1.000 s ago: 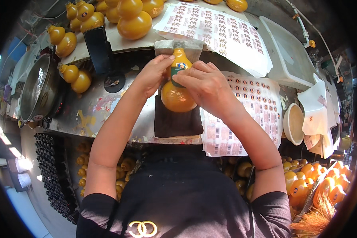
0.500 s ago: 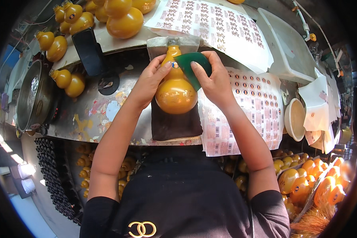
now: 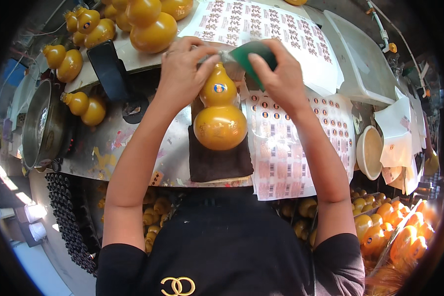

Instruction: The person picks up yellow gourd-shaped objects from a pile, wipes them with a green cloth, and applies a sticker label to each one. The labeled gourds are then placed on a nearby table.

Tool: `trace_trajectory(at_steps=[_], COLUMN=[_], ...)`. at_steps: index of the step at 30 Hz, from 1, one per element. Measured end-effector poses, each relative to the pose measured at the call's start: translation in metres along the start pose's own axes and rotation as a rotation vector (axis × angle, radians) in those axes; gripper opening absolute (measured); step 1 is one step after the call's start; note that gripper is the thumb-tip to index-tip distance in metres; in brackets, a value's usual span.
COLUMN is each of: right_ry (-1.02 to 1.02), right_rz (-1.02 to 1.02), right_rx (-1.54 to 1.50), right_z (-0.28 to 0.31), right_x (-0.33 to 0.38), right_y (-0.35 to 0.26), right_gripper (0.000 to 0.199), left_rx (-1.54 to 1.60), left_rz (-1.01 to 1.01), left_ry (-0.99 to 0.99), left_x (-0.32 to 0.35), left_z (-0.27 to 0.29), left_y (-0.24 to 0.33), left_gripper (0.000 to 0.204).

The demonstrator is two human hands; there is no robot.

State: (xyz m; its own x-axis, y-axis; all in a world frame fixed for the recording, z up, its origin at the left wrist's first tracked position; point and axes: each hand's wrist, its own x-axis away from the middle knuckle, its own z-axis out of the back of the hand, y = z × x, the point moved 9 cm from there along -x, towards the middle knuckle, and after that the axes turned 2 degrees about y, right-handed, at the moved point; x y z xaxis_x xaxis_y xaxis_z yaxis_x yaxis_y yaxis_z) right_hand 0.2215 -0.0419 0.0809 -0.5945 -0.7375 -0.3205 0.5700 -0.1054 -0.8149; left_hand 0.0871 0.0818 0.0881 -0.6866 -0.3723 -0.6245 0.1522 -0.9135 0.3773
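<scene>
A glossy amber gourd-shaped bottle (image 3: 221, 127) lies on a folded black cloth (image 3: 217, 166), its neck pointing away from me. A small round sticker with a dark blue ring sits on its upper bulb, and faint gold lettering shows on the larger one. My left hand (image 3: 185, 71) is closed about the bottle's neck; its fingers hide part of the neck. My right hand (image 3: 283, 74) pinches a dark green flat scraper (image 3: 254, 56) between thumb and fingers, just right of the neck.
Sticker sheets (image 3: 286, 153) lie to the right, with a printed transfer sheet (image 3: 266, 29) behind. A phone (image 3: 108, 69) on a stand and a metal pan (image 3: 42, 123) are at left. A white bowl (image 3: 369, 153) and plastic bin (image 3: 360, 59) stand right; more amber bottles (image 3: 153, 34) crowd behind.
Both hands have moved away from me, from the upper bulb up to the neck, the green scraper going along. The sticker on the upper bulb is now uncovered.
</scene>
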Motion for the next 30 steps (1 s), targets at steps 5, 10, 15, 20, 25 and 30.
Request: trace_trajectory(at_steps=[5,10,15,20,25,30], right_ry=[0.267,0.424,0.352,0.309,0.325,0.343], right_rz=[-0.137,-0.170,-0.227,-0.164,-0.206,-0.273], right_rx=[-0.371,-0.664,-0.706,-0.689,-0.712,-0.838], right_z=[0.051,0.067,0.048,0.040,0.044,0.045], right_x=[0.040,0.087,0.097,0.100,0.114,0.117], right_y=[0.021,0.051,0.054,0.034,0.038,0.044], right_gripper=[0.031,0.027,0.030,0.031,0.029,0.026], left_rx=[0.282,0.404,0.298,0.314,0.373,0.363], left_rz=[0.110,-0.184,-0.265,-0.398,-0.419,-0.483], left_ry=[-0.321,-0.400,-0.384,-0.353,-0.389,-0.369], left_x=[-0.004,0.079,0.125,0.152,0.163,0.160], left_z=[0.011,0.086,0.106,0.107,0.107,0.108], left_y=[0.016,0.119,0.146,0.156,0.162,0.162], left_gripper=[0.012,0.024,0.021,0.013,0.011,0.011])
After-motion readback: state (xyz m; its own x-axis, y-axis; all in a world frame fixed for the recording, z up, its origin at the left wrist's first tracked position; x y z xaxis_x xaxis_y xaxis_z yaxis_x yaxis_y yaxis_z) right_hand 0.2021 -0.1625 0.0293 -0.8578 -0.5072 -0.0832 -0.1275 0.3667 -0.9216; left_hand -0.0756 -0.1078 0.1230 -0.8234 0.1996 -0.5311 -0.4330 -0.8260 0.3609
